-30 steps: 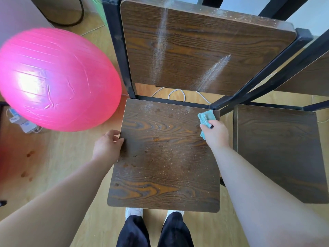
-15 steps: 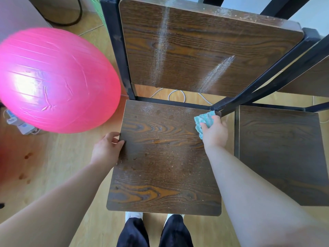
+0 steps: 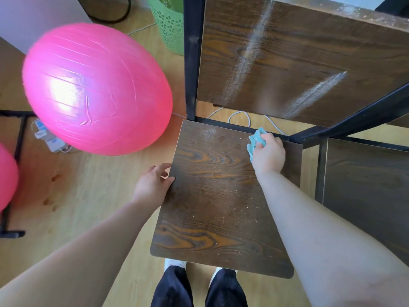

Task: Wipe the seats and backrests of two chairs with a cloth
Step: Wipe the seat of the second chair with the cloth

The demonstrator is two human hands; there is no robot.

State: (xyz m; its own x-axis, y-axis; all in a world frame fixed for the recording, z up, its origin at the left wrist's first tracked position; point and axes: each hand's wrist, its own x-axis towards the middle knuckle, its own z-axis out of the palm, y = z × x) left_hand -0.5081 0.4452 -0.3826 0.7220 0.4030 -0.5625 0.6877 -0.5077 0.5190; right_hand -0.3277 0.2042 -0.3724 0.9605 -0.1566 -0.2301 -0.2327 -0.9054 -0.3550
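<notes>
The right hand (image 3: 269, 154) grips the teal cloth (image 3: 254, 141) against the chair seat's (image 3: 210, 240) back edge. The left hand (image 3: 152, 185), fingers loosely spread, braces its side. Dust specks (image 3: 223, 196) lie bodyward of the cloth, so overlapping strokes pulled back should gather them.

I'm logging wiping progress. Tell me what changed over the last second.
The right hand, gripping the cloth, slid leftward along the back edge of the seat, away from its right rear corner. Nothing was picked up or let go. The left hand still rests on the seat's left edge; the white streaks on the backrest and the pink ball are unchanged.
</notes>
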